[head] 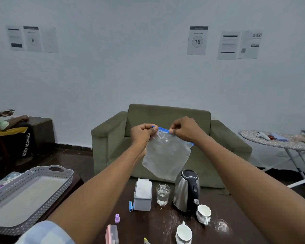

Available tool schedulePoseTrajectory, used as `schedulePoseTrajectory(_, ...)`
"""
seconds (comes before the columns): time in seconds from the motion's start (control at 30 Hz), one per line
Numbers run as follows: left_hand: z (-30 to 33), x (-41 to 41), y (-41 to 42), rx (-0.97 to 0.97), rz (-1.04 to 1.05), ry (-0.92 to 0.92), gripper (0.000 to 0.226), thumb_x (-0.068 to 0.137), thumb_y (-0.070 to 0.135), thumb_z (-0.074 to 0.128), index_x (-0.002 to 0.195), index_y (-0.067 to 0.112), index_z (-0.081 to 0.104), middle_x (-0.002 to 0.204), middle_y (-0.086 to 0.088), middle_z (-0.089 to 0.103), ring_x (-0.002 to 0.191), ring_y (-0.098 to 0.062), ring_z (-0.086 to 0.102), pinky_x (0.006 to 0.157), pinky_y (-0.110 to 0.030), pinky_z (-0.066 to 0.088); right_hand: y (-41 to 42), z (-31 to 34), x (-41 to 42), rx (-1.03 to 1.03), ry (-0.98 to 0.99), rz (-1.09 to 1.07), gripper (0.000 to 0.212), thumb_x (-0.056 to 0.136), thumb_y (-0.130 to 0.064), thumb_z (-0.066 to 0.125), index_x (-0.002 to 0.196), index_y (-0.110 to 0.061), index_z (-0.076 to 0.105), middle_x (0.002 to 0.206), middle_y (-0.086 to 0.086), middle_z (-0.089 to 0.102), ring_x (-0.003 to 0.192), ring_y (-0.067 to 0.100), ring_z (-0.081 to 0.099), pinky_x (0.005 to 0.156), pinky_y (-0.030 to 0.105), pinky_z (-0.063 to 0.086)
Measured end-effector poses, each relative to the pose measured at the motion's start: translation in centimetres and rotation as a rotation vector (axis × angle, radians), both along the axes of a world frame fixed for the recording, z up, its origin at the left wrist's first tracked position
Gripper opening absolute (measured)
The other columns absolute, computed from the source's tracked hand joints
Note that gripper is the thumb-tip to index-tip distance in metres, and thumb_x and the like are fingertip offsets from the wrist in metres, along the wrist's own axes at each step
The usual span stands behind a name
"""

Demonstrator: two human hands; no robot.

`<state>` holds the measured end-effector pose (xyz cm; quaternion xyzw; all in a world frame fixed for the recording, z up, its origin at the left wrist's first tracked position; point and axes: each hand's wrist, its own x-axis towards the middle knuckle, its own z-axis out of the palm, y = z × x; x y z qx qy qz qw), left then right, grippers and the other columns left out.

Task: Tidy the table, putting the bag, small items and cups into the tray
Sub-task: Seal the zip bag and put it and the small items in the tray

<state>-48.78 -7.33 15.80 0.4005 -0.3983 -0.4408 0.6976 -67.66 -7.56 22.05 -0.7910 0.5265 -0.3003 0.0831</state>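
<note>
Both arms reach forward and hold a clear bag (165, 154) up in the air, above the far end of the dark surface (158, 224) and in front of a green armchair (169, 117); the left hand (142, 133) is closed, fingers pinching the left end of the bag's blue zip strip, and the right hand (185, 130) is closed too, pinching the same strip a little further along; the bag hangs below and between the two hands, tilted down to the right, its lower corner just above a steel kettle (186, 191). On the surface below, a glass (163, 194) with water stands between the kettle and a grey holder (142, 197) with white tissues; a blue clip (131, 206) lies just beside the holder; a small purple piece (117, 218) sits nearer, and a pink case (111, 234) nearer still; two white cups (203, 214) (183, 234) stand to the right of these, one beside the kettle's base. The grey perforated tray (30, 194) lies well to the left of the hands, apart from the bag.
</note>
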Motion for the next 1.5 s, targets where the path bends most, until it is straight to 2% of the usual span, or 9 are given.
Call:
schedulePoseTrajectory(0.3,0.6,1.8,-0.3,0.021,0.081,0.108,0.008,0.083,0.001,0.082,0.081,0.008,0.079,0.071,-0.010,0.071,0.075,-0.027,0.063,0.093,-0.049,0.060,-0.6,-1.2,-3.3,-0.004,-0.088,-0.043,0.017,0.091,-0.022,0.074,0.076,-0.029,0.073,0.085,-0.004,0.076,0.087,0.016,0.069,0.065,0.016,0.045)
schedulePoseTrajectory(0.53,1.3,2.9,-0.6,0.036,0.080,0.263,0.009,0.089,0.002,0.078,0.086,0.007,0.072,0.077,-0.011,0.067,0.061,-0.020,0.060,0.078,-0.040,0.057,1.2,-4.8,-1.4,0.592,-0.670,0.132,0.035,0.090,-0.025,0.082,0.118,-0.009,0.068,0.117,0.008,0.079,0.104,0.028,0.077,0.094,0.055,0.062)
schedulePoseTrajectory(0.77,-0.3,6.8,0.2,0.104,-0.091,-0.337,0.056,0.070,0.051,0.089,0.093,0.014,0.052,0.079,-0.002,0.061,0.066,-0.019,0.059,0.062,-0.026,0.051,0.6,-7.5,1.3,0.369,-1.037,-0.027,0.034,0.089,-0.002,0.078,0.121,-0.003,0.066,0.115,0.022,0.077,0.104,0.042,0.077,0.092,0.064,0.061)
schedulePoseTrajectory(0.9,-2.6,8.7,0.1,-0.034,-0.089,-0.518,0.055,0.075,0.001,0.089,0.107,0.019,0.048,0.097,-0.014,0.071,0.077,-0.016,0.071,0.065,-0.025,0.062,0.9,-7.9,2.1,0.165,-0.871,-0.168,0.045,0.087,-0.016,0.080,0.120,-0.020,0.049,0.107,0.010,0.077,0.093,0.025,0.075,0.093,0.050,0.060)
schedulePoseTrajectory(1.07,-3.2,11.7,0.5,-0.065,-0.139,-0.552,0.043,0.080,-0.010,0.079,0.103,0.026,0.081,0.114,-0.003,0.078,0.094,-0.015,0.071,0.082,-0.029,0.065,1.1,-8.8,4.4,0.094,-0.717,0.040,0.037,0.095,-0.002,0.068,0.125,-0.019,0.056,0.126,0.010,0.070,0.111,0.033,0.071,0.098,0.054,0.059)
schedulePoseTrajectory(1.23,-5.3,17.3,2.6,-0.036,-0.131,-0.660,0.074,0.080,-0.019,0.073,0.148,0.008,0.058,0.147,0.007,0.059,0.103,0.021,0.063,0.087,-0.007,0.053,0.0,-12.0,12.0,0.284,-0.629,0.194,0.077,0.081,0.021,0.050,0.150,-0.014,0.042,0.141,0.007,0.057,0.111,0.014,0.064,0.087,0.022,0.060)
schedulePoseTrajectory(1.3,-7.3,21.1,3.9,0.019,0.016,-0.619,0.077,0.081,-0.021,0.072,0.151,0.002,0.052,0.148,-0.001,0.057,0.110,0.013,0.063,0.096,-0.012,0.052,-0.6,-14.1,17.3,0.345,-0.621,0.240,0.085,0.075,0.012,0.058,0.153,-0.017,0.041,0.134,0.001,0.058,0.107,0.009,0.063,0.079,0.018,0.060)
schedulePoseTrajectory(1.43,-12.9,29.7,7.4,0.162,0.378,-0.471,0.079,0.081,-0.022,0.067,0.154,0.001,0.047,0.155,-0.012,0.054,0.140,-0.023,0.056,0.117,-0.031,0.045,-1.5,-18.3,29.9,0.445,-0.469,0.234,0.073,0.081,0.007,0.056,0.148,-0.022,0.055,0.114,0.003,0.066,0.113,0.035,0.068,0.089,0.053,0.063)
schedulePoseTrajectory(1.5,-15.8,33.6,9.2,0.231,0.515,-0.452,0.081,0.081,-0.020,0.065,0.156,0.003,0.045,0.158,-0.010,0.051,0.146,-0.024,0.051,0.122,-0.036,0.042,-1.7,-20.1,36.3,0.403,-0.380,0.249,0.063,0.082,0.010,0.054,0.139,-0.013,0.066,0.126,0.011,0.071,0.125,0.035,0.065,0.105,0.043,0.054)
